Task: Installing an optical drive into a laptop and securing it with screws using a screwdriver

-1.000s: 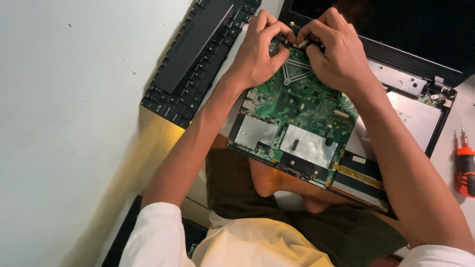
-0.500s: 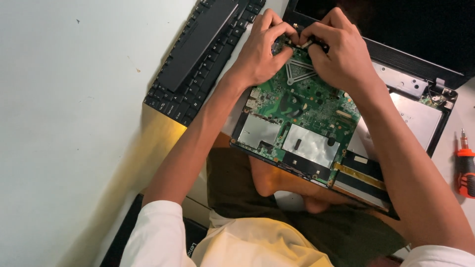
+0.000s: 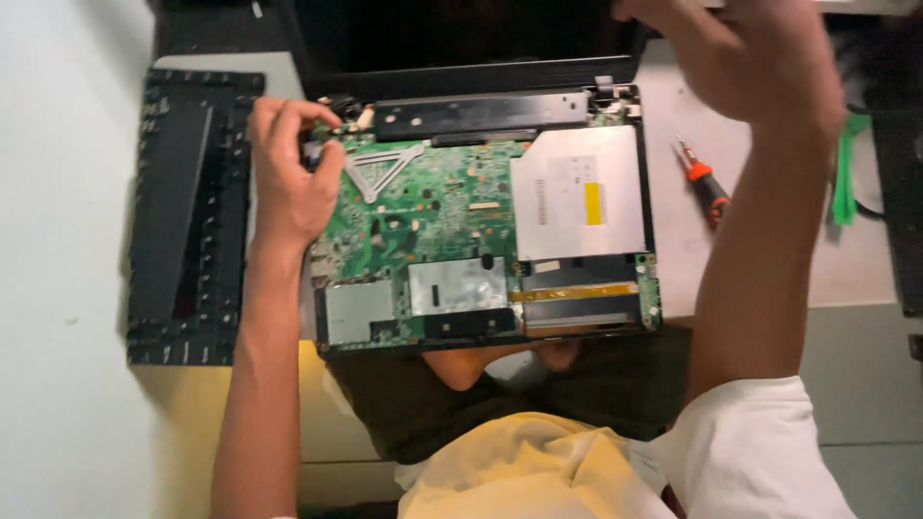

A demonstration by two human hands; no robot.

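Note:
An opened laptop lies in front of me with its green motherboard (image 3: 423,211) bare and a silver optical drive (image 3: 577,192) to the right of it. My left hand (image 3: 288,168) sits at the board's far left corner, thumb and fingers pinched on a small part at its edge. My right hand (image 3: 760,58) is raised above the laptop's far right corner, blurred, fingers curled; whether it holds anything is unclear. The dark screen (image 3: 452,34) stands behind the black hinge bar (image 3: 481,113).
A detached black keyboard (image 3: 183,211) lies face down to the left of the laptop. A red-handled screwdriver (image 3: 704,183) rests on the table right of the drive, and a green pry tool (image 3: 846,173) lies further right. My knees show below the laptop's near edge.
The view has swung so the laptop now lies square to me. My right hand left the board's far corner and rose to the upper right. My left hand stayed at that corner.

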